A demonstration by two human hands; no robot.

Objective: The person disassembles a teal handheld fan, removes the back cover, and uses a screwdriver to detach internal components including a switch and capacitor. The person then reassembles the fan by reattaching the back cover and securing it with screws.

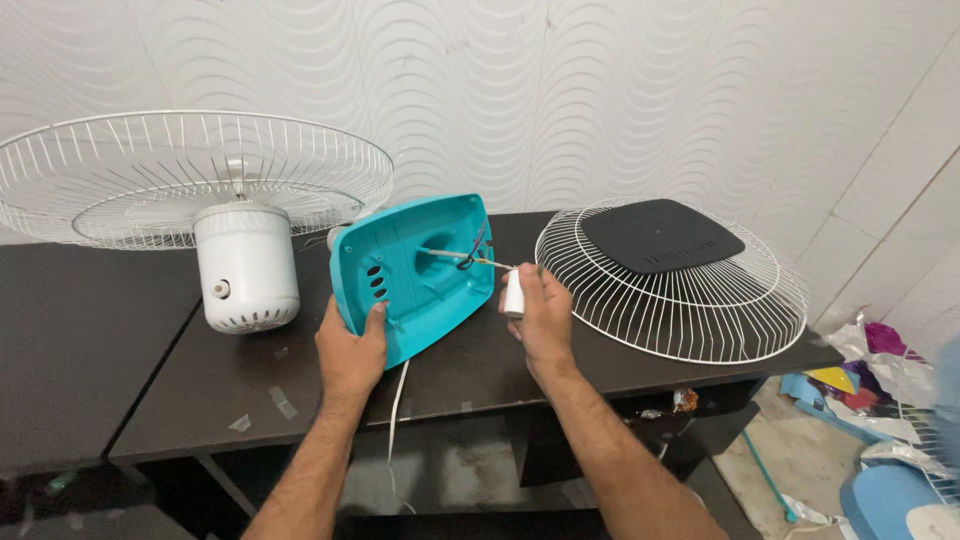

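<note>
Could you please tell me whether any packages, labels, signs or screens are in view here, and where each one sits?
No signs or screens show.
Crumpled wrappers: on the floor at right, shiny purple, yellow and red; too small to tell more.
Tape scraps: pale strips stuck on the dark table, near the left hand.

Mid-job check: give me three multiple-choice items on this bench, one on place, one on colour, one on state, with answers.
1. Where does the motor housing with rear guard stand?
A. left of the teal base
B. on the floor
C. right of the front guard

2. What colour is the fan base cover?
A. red
B. teal
C. black

3. What does the right hand hold?
A. nothing
B. a screwdriver
C. a small white capacitor-like part on wires

Answers: 1 A, it stands on the table at left. 2 B, the shell held by the left hand is teal. 3 C, a white cylinder sits in the fingers, wires running to the base.
</note>
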